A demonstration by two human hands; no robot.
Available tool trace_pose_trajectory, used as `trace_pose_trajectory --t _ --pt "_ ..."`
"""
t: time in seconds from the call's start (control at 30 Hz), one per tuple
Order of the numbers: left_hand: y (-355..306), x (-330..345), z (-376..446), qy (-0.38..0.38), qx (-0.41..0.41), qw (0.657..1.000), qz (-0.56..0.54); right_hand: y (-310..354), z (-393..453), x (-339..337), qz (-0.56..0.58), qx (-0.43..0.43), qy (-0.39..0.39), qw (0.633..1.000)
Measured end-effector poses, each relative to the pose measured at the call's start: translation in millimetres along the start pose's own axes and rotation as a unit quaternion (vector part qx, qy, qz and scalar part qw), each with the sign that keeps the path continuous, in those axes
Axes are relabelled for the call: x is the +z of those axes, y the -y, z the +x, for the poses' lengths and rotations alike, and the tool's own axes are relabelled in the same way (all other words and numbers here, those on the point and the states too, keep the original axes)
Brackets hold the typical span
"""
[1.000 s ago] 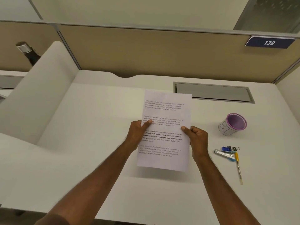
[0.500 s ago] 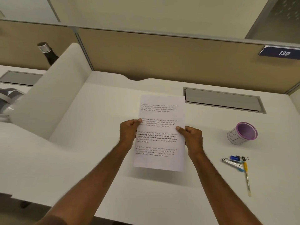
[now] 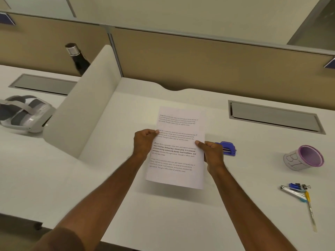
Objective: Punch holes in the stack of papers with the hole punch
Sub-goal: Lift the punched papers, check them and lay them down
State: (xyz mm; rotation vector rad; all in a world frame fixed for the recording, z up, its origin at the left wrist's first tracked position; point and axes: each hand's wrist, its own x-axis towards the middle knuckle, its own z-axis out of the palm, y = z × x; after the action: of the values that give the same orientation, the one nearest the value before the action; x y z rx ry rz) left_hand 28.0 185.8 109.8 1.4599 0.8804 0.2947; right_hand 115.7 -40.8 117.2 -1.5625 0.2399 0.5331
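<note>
Left hand (image 3: 145,143) and right hand (image 3: 212,153) pinched closed on side edges of stack of papers (image 3: 176,147), held above white desk (image 3: 163,214). Long axis running away from body, text upright. Blue hole punch (image 3: 228,148) just right of papers, partly hidden behind right hand.

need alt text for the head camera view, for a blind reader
Two bare hands, left hand and right hand, hold a printed stack of papers by its side edges above a white desk. A blue hole punch sits just behind the right hand, a purple-rimmed cup farther right.
</note>
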Motion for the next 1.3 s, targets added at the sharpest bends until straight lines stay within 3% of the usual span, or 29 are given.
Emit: trace_pose_trajectory --t 0.3,0.73,1.3 --pt "22.3 -53.2 48.4 -0.074 0.01 0.99 0.123 -26.1 13.4 74.0 -0.053 0.02 -0.011 0.998" --pt "54.0 -66.6 58.4 -0.095 -0.017 0.955 0.28 -70.9 29.7 100.8 -0.149 0.061 -0.035 0.986" --pt "74.2 -80.0 56.6 -0.067 -0.022 0.948 0.311 -90.7 30.1 107.6 -0.238 0.072 -0.051 0.967"
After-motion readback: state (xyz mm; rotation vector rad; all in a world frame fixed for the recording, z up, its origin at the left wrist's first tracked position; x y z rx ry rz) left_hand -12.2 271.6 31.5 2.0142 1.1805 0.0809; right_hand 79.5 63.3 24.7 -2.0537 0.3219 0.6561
